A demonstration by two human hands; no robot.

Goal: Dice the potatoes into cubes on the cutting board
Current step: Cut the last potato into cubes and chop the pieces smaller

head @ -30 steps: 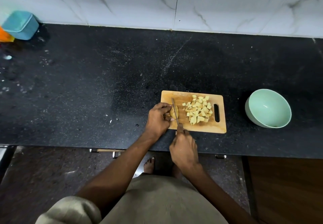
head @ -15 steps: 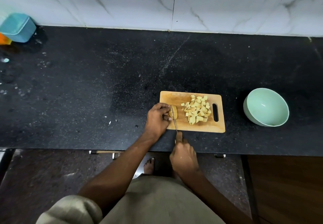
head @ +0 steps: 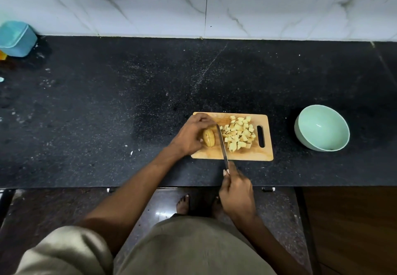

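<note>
A wooden cutting board (head: 247, 155) lies on the black counter. On its left part sits a sliced potato piece (head: 209, 138), which my left hand (head: 191, 136) grips from the left and above. A heap of several potato cubes (head: 238, 133) covers the board's middle and right. My right hand (head: 236, 193) holds the handle of a knife (head: 222, 143) at the counter's front edge. The blade lies along the board between the potato piece and the cubes, just right of the piece.
A pale green bowl (head: 322, 127) stands on the counter right of the board. A blue container (head: 17, 38) sits at the far left by the wall. Small scraps (head: 132, 152) lie left of the board. The counter's front edge runs just below the board.
The knife has come out of the potato piece and now lies to its right. My right hand has drawn back toward me. My left hand has shifted its hold on the piece.
</note>
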